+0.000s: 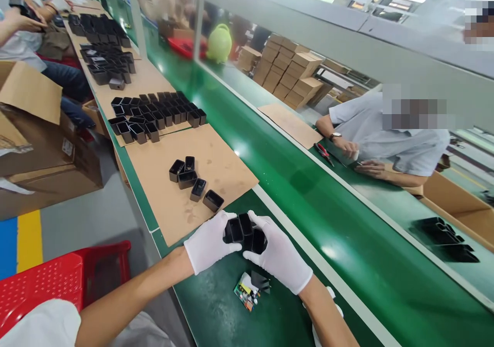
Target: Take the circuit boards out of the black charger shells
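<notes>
Both my hands wear white gloves and meet over the green bench. My left hand (210, 241) and my right hand (278, 257) are closed together around a small cluster of black open-topped plastic housings (244, 230). Just below them on the bench lies a small circuit board (245, 291) beside a dark flat piece (260, 281). Several loose black housings (193, 180) sit on a brown cardboard sheet (170, 211) a little beyond my hands.
More black housings in rows (154, 113) cover cardboard sheets further up the bench. A green conveyor belt (309, 193) runs alongside. A person in a light shirt (386, 136) works across it near red-handled pliers (324, 153). Red crates (57, 280) and cardboard boxes (38, 146) stand at left.
</notes>
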A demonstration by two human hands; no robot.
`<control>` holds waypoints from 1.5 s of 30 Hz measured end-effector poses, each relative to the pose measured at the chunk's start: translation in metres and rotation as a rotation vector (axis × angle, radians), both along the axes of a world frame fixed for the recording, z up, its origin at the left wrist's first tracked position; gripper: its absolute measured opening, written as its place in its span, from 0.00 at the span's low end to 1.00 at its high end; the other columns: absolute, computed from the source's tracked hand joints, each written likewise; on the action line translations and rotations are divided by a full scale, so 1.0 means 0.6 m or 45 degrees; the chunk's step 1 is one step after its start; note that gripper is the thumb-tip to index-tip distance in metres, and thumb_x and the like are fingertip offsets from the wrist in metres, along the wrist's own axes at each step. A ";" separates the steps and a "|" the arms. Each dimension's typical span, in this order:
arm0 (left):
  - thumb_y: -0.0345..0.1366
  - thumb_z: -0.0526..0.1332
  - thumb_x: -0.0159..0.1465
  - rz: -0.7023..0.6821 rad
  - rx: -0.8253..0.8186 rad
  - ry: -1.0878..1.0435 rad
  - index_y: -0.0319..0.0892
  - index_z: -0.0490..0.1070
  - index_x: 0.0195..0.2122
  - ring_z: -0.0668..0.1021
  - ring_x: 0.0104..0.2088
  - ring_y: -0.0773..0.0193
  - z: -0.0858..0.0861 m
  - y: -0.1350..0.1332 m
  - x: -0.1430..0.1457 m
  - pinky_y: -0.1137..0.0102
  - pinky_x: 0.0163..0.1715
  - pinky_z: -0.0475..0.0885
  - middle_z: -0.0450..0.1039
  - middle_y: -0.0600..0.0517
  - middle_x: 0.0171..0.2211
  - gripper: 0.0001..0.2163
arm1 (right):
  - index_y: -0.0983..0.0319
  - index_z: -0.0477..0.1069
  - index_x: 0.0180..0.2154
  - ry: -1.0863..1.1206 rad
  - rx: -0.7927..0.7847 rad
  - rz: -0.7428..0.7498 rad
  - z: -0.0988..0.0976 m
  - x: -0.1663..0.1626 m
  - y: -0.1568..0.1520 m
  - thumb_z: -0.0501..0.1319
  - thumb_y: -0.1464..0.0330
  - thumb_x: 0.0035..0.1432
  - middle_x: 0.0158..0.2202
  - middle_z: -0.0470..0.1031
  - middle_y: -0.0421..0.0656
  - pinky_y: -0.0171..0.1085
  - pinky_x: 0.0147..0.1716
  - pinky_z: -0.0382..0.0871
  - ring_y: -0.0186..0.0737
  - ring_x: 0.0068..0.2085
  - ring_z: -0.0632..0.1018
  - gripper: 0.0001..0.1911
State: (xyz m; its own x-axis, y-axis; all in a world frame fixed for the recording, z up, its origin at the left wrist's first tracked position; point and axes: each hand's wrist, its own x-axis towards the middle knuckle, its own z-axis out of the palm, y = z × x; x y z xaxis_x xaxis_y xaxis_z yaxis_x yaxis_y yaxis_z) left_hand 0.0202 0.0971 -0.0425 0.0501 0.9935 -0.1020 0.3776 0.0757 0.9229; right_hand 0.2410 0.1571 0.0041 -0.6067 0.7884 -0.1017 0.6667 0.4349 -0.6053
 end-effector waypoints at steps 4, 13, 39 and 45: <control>0.30 0.75 0.59 0.022 -0.042 0.028 0.46 0.71 0.65 0.84 0.57 0.46 0.001 -0.028 -0.011 0.51 0.61 0.79 0.80 0.44 0.57 0.33 | 0.57 0.63 0.74 -0.060 -0.033 0.045 0.000 -0.021 -0.002 0.76 0.77 0.48 0.57 0.76 0.48 0.52 0.58 0.81 0.52 0.54 0.84 0.54; 0.30 0.72 0.64 0.210 0.008 0.087 0.52 0.67 0.69 0.82 0.62 0.45 0.014 -0.082 -0.078 0.52 0.64 0.78 0.77 0.45 0.62 0.33 | 0.57 0.73 0.59 -0.081 0.032 0.148 0.009 -0.125 -0.005 0.75 0.76 0.51 0.52 0.75 0.45 0.48 0.52 0.82 0.47 0.48 0.84 0.34; 0.48 0.59 0.75 0.687 0.439 -0.136 0.44 0.54 0.77 0.56 0.80 0.46 -0.027 0.037 -0.269 0.42 0.81 0.47 0.54 0.38 0.77 0.33 | 0.56 0.50 0.77 0.010 0.469 -0.052 -0.052 -0.260 0.023 0.83 0.59 0.45 0.80 0.57 0.59 0.72 0.70 0.63 0.77 0.78 0.60 0.67; 0.58 0.53 0.76 0.358 0.413 -0.439 0.40 0.80 0.59 0.78 0.67 0.47 -0.008 0.152 -0.297 0.52 0.72 0.70 0.79 0.41 0.65 0.29 | 0.58 0.53 0.77 0.097 0.478 0.006 -0.060 -0.284 0.035 0.79 0.60 0.53 0.76 0.63 0.58 0.63 0.74 0.63 0.65 0.77 0.65 0.58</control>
